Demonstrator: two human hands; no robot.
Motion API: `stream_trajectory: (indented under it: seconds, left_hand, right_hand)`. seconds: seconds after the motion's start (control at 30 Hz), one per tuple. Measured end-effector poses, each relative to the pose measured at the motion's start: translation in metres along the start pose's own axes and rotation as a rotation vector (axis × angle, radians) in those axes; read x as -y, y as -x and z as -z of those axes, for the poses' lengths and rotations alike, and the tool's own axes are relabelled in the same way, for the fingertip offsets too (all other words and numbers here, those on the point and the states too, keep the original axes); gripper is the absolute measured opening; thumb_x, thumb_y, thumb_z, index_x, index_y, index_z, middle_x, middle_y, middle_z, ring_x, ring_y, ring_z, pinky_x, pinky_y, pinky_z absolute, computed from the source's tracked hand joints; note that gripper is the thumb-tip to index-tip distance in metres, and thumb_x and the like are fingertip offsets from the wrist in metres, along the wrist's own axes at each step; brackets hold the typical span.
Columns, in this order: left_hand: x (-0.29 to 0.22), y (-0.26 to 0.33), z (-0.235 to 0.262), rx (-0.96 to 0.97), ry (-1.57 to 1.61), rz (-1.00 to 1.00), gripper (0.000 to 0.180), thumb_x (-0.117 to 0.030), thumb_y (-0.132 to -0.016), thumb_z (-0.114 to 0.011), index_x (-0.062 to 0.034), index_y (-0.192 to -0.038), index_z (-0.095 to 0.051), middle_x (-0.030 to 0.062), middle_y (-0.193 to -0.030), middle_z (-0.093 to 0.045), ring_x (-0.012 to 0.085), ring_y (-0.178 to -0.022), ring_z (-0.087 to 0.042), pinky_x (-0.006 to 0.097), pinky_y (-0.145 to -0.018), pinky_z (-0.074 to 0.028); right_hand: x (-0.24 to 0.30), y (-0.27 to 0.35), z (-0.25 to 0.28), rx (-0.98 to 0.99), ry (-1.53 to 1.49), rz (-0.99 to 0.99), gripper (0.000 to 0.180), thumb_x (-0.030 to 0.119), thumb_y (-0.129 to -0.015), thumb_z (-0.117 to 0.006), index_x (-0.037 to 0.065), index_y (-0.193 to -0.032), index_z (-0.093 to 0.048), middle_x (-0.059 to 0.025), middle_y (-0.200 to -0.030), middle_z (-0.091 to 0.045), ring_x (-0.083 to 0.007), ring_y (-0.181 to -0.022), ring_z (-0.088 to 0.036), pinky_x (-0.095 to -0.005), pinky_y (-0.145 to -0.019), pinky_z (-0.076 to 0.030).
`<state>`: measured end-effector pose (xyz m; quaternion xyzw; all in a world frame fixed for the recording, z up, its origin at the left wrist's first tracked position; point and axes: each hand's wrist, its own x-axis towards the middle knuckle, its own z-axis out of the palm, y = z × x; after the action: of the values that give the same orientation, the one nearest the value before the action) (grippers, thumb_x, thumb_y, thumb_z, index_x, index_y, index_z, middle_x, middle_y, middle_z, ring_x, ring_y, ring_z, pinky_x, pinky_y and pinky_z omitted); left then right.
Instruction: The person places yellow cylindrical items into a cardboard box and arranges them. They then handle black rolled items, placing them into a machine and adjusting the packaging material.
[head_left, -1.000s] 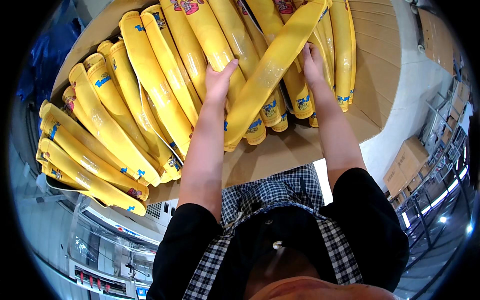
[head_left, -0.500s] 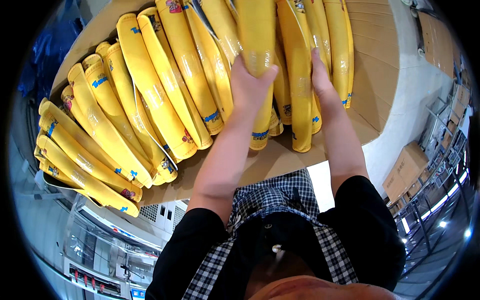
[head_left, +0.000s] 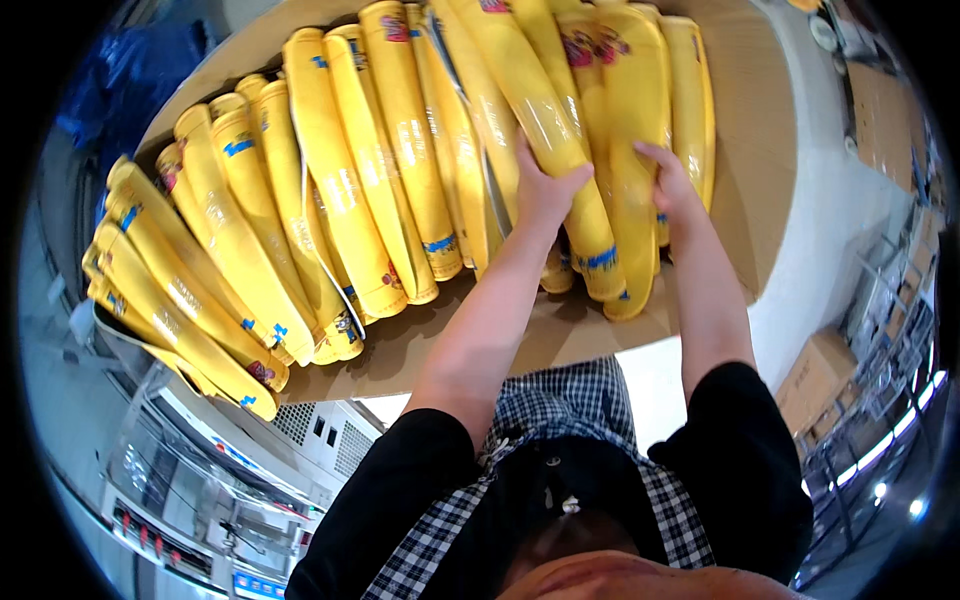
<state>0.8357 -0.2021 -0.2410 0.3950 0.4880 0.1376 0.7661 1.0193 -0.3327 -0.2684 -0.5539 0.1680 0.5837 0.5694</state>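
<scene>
My left hand [head_left: 548,192] is closed around a long yellow roll [head_left: 545,105] banded with clear tape. Its thumb lies over the front and the roll tilts, top toward the left. Just to the right, my right hand [head_left: 676,183] grips the right edge of a second, broader yellow roll [head_left: 632,215] with coloured prints near its top; most of those fingers are hidden. Both rolls stand in a cardboard box [head_left: 745,180]. Several similar yellow rolls [head_left: 345,175] lean side by side to the left, and another yellow roll [head_left: 690,100] stands at the right.
The box's near wall [head_left: 385,365] runs in front of my body. A blue plastic sheet [head_left: 130,85] hangs at the far left. White machinery [head_left: 325,440] stands at the lower left. Brown cartons [head_left: 815,380] and metal racks are at the right.
The roll in my left hand has moved right and tilted. The roll at my right hand now shows its broad face. The right hand has shifted a little right and down.
</scene>
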Motion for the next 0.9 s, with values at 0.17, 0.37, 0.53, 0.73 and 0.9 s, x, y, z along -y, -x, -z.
stream_trajectory:
  seconds: [0.17, 0.37, 0.53, 0.73, 0.9]
  left_hand:
    - [-0.011, 0.038, 0.064, 0.190, 0.441, 0.318, 0.071, -0.010, -0.076, -0.073, -0.0017, -0.137, -0.037, 0.0131, -0.121, -0.057, 0.0262, -0.114, -0.056, 0.038, -0.097, -0.047]
    - [-0.009, 0.049, 0.071, 0.309, 0.579, 0.062, 0.074, -0.022, -0.075, -0.077, -0.0050, -0.137, -0.041, 0.0091, -0.127, -0.055, 0.0216, -0.119, -0.052, 0.039, -0.101, -0.044]
    - [-0.067, 0.113, 0.116, 0.375, 0.586, 0.044, 0.080, -0.022, -0.070, -0.077, -0.0051, -0.138, -0.040, 0.0086, -0.129, -0.055, 0.0194, -0.120, -0.051, 0.037, -0.102, -0.043]
    - [-0.211, 0.215, 0.249, 0.290, 0.521, -0.066, 0.079, -0.021, -0.067, -0.078, -0.0031, -0.137, -0.044, 0.0091, -0.122, -0.060, 0.0206, -0.111, -0.059, 0.035, -0.094, -0.048]
    - [-0.326, 0.279, 0.429, 0.128, 0.405, -0.087, 0.066, -0.018, -0.071, -0.073, 0.0020, -0.130, -0.050, 0.0135, -0.115, -0.064, 0.0229, -0.102, -0.064, 0.036, -0.090, -0.052]
  right_hand:
    - [-0.023, 0.027, -0.006, 0.133, -0.165, 0.036, 0.053, 0.018, -0.087, -0.064, -0.004, -0.132, -0.048, -0.0161, -0.128, -0.058, -0.0287, -0.117, -0.057, -0.0413, -0.099, -0.047]
    - [-0.010, 0.063, -0.114, 0.196, -0.105, 0.014, 0.048, 0.024, -0.098, -0.050, 0.000, -0.138, -0.042, -0.0160, -0.136, -0.051, -0.0288, -0.125, -0.052, -0.0418, -0.105, -0.043]
    - [-0.009, 0.100, -0.086, 0.279, 0.024, -0.010, 0.050, 0.034, -0.099, -0.047, 0.002, -0.137, -0.043, -0.0156, -0.134, -0.054, -0.0300, -0.121, -0.054, -0.0450, -0.100, -0.048]
    - [-0.031, 0.176, -0.288, 0.409, 0.045, 0.128, 0.061, 0.040, -0.093, -0.056, 0.006, -0.141, -0.041, -0.0108, -0.133, -0.054, -0.0306, -0.121, -0.053, -0.0467, -0.101, -0.044]
    - [-0.110, 0.188, -0.498, 0.703, -0.083, -0.095, 0.058, 0.043, -0.095, -0.051, 0.007, -0.139, -0.043, -0.0129, -0.132, -0.056, -0.0314, -0.117, -0.056, -0.0474, -0.101, -0.044]
